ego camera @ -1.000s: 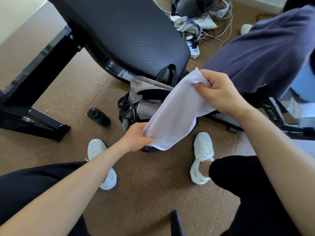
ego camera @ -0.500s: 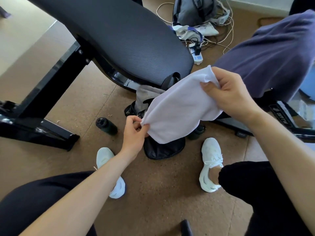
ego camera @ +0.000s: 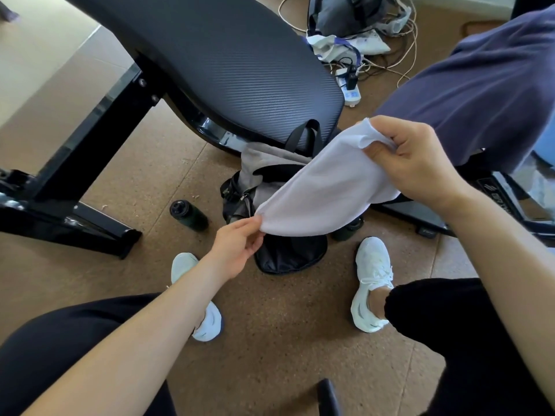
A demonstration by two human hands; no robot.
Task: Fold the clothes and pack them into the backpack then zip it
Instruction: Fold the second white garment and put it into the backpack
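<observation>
A folded white garment (ego camera: 324, 187) hangs in the air between my hands, above the floor. My right hand (ego camera: 411, 163) grips its upper right end, fingers curled round the bunched fabric. My left hand (ego camera: 240, 244) pinches its lower left corner. Under the garment a grey and black backpack (ego camera: 264, 181) stands on the floor between my feet, leaning against the padded bench; the garment hides much of it. A dark purple garment (ego camera: 480, 85) lies draped at the upper right.
A black padded bench (ego camera: 225, 55) with a metal frame (ego camera: 90, 163) fills the upper left. A dark bottle (ego camera: 189, 214) lies on the cork floor left of the backpack. Cables, a power strip (ego camera: 350, 91) and another grey bag (ego camera: 339, 13) lie beyond.
My right hand has kept its grip on the garment's upper end. My left hand has shifted to pinching the lower corner from below. The view has tilted up slightly.
</observation>
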